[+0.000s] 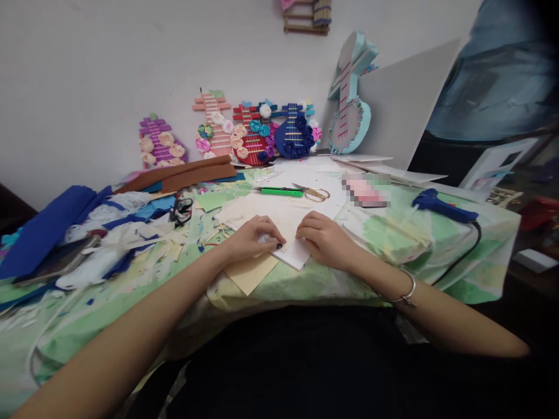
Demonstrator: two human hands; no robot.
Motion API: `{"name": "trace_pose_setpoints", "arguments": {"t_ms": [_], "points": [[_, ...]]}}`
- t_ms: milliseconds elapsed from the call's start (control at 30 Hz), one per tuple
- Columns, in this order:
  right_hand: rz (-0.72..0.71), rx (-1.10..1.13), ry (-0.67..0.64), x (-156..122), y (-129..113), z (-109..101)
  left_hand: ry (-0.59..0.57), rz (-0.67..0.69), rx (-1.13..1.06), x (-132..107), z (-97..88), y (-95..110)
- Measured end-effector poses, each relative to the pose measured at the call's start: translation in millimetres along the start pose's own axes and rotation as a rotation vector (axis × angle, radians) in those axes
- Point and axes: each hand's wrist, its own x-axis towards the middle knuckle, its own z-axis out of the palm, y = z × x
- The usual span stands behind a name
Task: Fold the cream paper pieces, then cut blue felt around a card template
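Hands sit 2 abreast, left hand (255, 238) and right hand (324, 240), both curled inward; whether either pinches anything I cannot tell. White paper (297, 256) lies between and beneath them, 1 corner toward the person and nearer the right hand. Yellowish card (250, 274) pokes out below the left. Beyond, on the desk (279, 290), a green tool (282, 192) and scissors (309, 191) lie crosswise.

Both hands, the left hand (253, 238) and the right hand (321, 238), curl so that it's hard to see what their fingertips pinch. A dark spot (279, 246) by the left thumb is too tiny to name. Blocky squares hide a pink flat thing (365, 191). The top edge cuts off a wooden rack (305, 29). The blue sheet (48, 227) covers part of a dark flat thing (65, 263). Far right, a red thing (539, 218) is blurry.
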Motion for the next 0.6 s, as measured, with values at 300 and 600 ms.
{"name": "trace_pose_setpoints", "arguments": {"t_ms": [300,600], "points": [[0.010,-0.033,-0.136,-0.4,1.1,-4.9,-0.005,0.000,0.010,0.3,-0.8,1.6],[0.152,-0.014,-0.138,1.4,-12.7,-5.4,0.078,-0.061,0.037,-2.9,3.1,2.7]]}}
